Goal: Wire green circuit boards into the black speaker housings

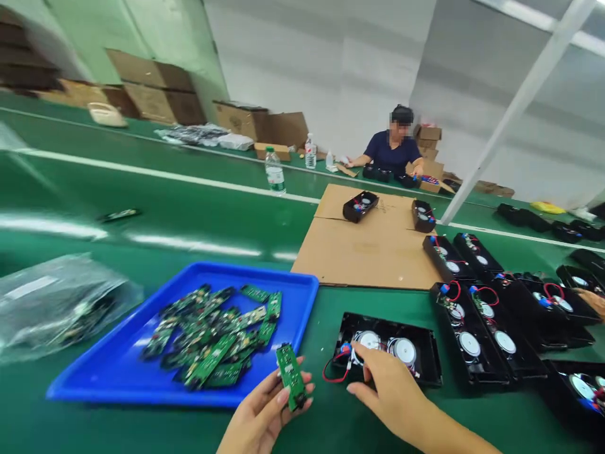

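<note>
Our left hand pinches a green circuit board between thumb and fingers, held upright just past the near edge of the blue tray. That tray holds a loose heap of similar boards. Our right hand, fingers curled, touches the wires at the black speaker case on the green counter; two round speakers sit inside it. More open cases lie to the right. A person works across the counter.
</note>
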A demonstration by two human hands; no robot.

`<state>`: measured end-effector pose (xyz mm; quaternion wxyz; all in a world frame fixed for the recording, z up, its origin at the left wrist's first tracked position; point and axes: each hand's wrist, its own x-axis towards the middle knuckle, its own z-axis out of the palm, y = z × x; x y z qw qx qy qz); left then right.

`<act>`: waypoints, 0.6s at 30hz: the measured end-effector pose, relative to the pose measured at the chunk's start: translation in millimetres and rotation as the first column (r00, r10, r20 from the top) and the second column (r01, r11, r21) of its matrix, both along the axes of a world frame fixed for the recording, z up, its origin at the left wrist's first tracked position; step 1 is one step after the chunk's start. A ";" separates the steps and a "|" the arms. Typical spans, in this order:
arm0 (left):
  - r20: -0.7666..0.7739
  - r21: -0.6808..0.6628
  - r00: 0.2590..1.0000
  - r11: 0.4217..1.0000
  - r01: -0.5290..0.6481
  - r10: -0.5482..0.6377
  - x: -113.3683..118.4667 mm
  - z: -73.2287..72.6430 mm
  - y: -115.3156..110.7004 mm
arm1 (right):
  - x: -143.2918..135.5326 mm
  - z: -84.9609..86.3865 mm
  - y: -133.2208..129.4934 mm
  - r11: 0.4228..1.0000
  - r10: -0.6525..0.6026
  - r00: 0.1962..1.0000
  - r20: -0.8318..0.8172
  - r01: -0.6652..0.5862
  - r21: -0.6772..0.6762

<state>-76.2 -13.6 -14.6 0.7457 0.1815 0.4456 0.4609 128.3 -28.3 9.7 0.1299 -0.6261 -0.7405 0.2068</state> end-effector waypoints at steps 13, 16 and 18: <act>-0.004 0.269 0.998 0.961 -0.067 0.070 7.9 6.5 -8.2 | -30.3 -13.3 27.6 0.989 -0.084 0.519 -0.850 -0.064 -0.136; -0.101 0.334 0.979 0.933 -0.135 0.177 15.2 7.2 -8.7 | -28.8 -14.7 36.3 0.956 -0.223 0.406 -0.886 -0.088 -0.281; -0.155 0.349 0.954 0.917 -0.192 0.258 20.9 9.3 -9.2 | -24.5 -10.3 39.9 0.948 -0.221 0.453 -0.864 -0.107 -0.299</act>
